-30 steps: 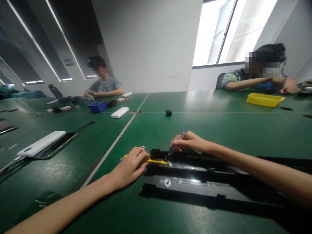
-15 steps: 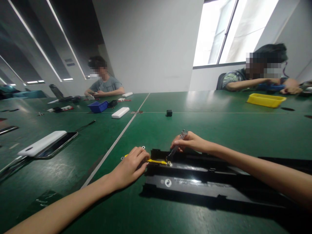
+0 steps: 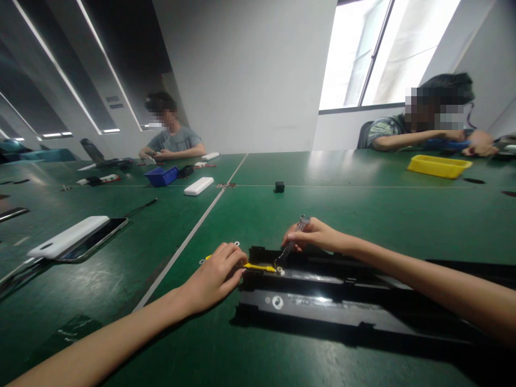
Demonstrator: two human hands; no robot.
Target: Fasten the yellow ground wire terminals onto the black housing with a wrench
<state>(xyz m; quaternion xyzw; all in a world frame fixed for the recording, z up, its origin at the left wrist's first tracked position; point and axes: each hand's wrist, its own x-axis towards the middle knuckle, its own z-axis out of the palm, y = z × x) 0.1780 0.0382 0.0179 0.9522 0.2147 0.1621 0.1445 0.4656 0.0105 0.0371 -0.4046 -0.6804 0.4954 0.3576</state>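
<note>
A yellow cable [image 3: 260,266] with ring terminals runs under the fingers of my left hand [image 3: 217,274], which are closed on it. Its right-hand terminal sits at a bolt [image 3: 279,271] near the left end of a long black housing [image 3: 334,306]. My right hand [image 3: 312,235] grips a metal wrench [image 3: 298,228], tilted with its open jaw upward. The wrench's lower end is down beside the bolt; whether it touches the bolt I cannot tell. Two more ring terminals [image 3: 237,244] show beyond my left hand.
A white power bank [image 3: 70,236] and a phone [image 3: 99,239] lie at left. Farther back are another white block [image 3: 199,186], a blue bin [image 3: 161,176], a small black cube [image 3: 279,187] and a yellow bin [image 3: 439,166]. Two people sit across the table.
</note>
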